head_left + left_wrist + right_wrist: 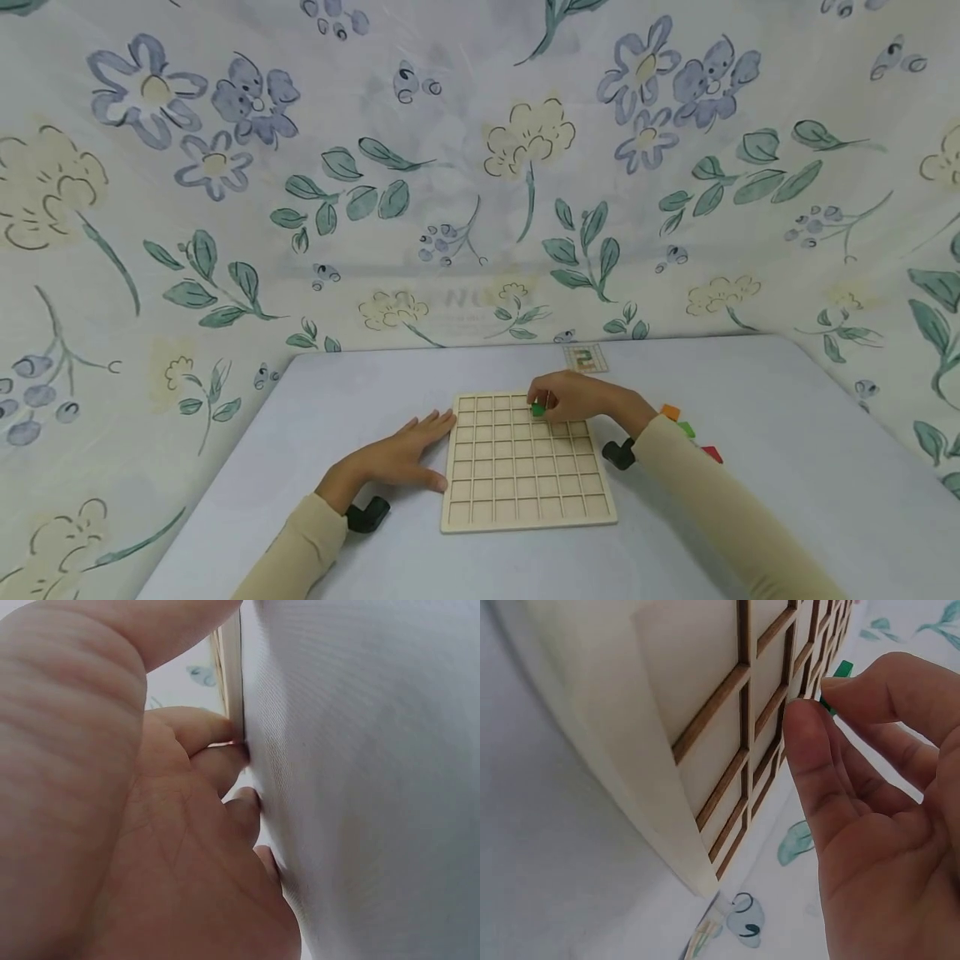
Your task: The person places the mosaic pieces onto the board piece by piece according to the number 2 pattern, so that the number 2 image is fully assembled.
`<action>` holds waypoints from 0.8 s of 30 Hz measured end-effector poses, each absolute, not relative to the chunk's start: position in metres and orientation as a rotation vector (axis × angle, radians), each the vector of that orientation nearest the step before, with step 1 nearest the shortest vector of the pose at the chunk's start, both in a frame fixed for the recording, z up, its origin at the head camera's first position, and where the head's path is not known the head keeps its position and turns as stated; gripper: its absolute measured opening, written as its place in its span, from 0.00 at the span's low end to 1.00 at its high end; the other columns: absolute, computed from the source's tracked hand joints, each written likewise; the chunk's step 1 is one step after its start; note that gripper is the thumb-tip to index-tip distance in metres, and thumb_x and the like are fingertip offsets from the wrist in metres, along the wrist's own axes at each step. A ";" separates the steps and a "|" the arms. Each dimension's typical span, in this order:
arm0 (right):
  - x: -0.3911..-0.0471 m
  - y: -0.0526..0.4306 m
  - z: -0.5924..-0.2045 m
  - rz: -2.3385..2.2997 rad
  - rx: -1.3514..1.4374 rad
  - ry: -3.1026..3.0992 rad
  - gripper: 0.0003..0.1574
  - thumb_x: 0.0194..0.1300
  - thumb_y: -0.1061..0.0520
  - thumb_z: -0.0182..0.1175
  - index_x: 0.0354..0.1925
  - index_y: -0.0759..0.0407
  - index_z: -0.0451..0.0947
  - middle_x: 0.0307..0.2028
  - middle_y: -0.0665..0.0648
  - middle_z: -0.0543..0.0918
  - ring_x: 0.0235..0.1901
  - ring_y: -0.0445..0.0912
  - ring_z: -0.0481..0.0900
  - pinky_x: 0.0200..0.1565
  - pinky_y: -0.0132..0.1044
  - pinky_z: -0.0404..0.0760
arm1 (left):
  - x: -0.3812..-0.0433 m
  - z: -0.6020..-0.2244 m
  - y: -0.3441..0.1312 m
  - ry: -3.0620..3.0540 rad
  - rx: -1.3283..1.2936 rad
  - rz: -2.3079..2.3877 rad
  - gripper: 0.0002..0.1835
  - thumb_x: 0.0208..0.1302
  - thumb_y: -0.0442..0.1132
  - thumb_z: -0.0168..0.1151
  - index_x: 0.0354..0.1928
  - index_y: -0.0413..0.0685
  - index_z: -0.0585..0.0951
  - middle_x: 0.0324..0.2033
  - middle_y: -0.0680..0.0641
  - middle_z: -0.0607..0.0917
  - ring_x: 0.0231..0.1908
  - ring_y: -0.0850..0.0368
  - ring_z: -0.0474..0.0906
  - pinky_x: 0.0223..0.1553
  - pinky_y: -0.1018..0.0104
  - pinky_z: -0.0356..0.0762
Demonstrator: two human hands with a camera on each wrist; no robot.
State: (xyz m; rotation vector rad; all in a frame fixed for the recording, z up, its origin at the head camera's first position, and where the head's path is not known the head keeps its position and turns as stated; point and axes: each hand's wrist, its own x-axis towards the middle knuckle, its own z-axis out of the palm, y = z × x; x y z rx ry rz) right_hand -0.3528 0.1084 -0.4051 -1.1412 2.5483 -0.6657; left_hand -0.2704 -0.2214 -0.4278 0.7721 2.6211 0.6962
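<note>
A pale wooden grid board [517,504] lies flat on the table, its square cells divided by thin brown-edged ridges. Over the far part of the board, my right hand [573,395] pinches a small green block [537,410] between thumb and fingers. The right wrist view shows the green block [842,671] mostly covered by the fingertips, close over the cells. My left hand [397,455] lies with fingers spread along the board's left edge. In the left wrist view those fingers [225,769] reach the board's side [231,682] near the tabletop.
Right of the board, partly behind the right sleeve, lie an orange piece [670,412], a light green piece [686,429] and a red piece [712,454]. A small printed card [586,358] with a grid lies beyond the board. Flowered cloth [480,208] hangs behind the table.
</note>
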 end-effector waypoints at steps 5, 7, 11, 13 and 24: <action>-0.353 0.105 -0.407 -0.640 -1.119 2.562 0.14 0.65 0.62 0.63 0.50 0.54 0.80 0.42 0.49 0.82 0.41 0.40 0.79 0.47 0.36 0.82 | -0.271 -0.429 -0.221 2.609 0.778 0.703 0.60 0.56 0.60 0.71 0.78 0.37 0.50 0.79 0.40 0.48 0.79 0.39 0.38 0.78 0.39 0.33; -0.353 0.105 -0.408 -0.636 -1.114 2.568 0.14 0.65 0.62 0.63 0.49 0.54 0.80 0.42 0.50 0.81 0.41 0.40 0.79 0.47 0.36 0.82 | -0.271 -0.428 -0.221 2.609 0.779 0.701 0.59 0.56 0.60 0.71 0.78 0.37 0.50 0.79 0.40 0.48 0.79 0.39 0.38 0.78 0.39 0.33; -0.352 0.105 -0.408 -0.632 -1.117 2.573 0.14 0.64 0.63 0.62 0.48 0.54 0.81 0.41 0.50 0.80 0.40 0.41 0.77 0.45 0.35 0.81 | -0.272 -0.427 -0.220 2.611 0.776 0.698 0.59 0.56 0.59 0.72 0.78 0.38 0.50 0.79 0.40 0.48 0.79 0.39 0.38 0.78 0.40 0.34; -0.351 0.104 -0.408 -0.634 -1.119 2.569 0.14 0.64 0.64 0.62 0.48 0.54 0.81 0.40 0.50 0.80 0.39 0.41 0.77 0.44 0.35 0.80 | -0.272 -0.426 -0.219 2.612 0.772 0.696 0.59 0.55 0.59 0.72 0.78 0.38 0.50 0.79 0.41 0.49 0.79 0.40 0.38 0.78 0.40 0.34; -0.350 0.100 -0.405 -0.612 -1.100 2.555 0.14 0.62 0.65 0.62 0.46 0.54 0.81 0.39 0.50 0.78 0.38 0.42 0.74 0.43 0.35 0.78 | -0.272 -0.428 -0.221 2.614 0.752 0.702 0.60 0.54 0.59 0.73 0.78 0.40 0.51 0.79 0.42 0.49 0.80 0.41 0.38 0.79 0.41 0.33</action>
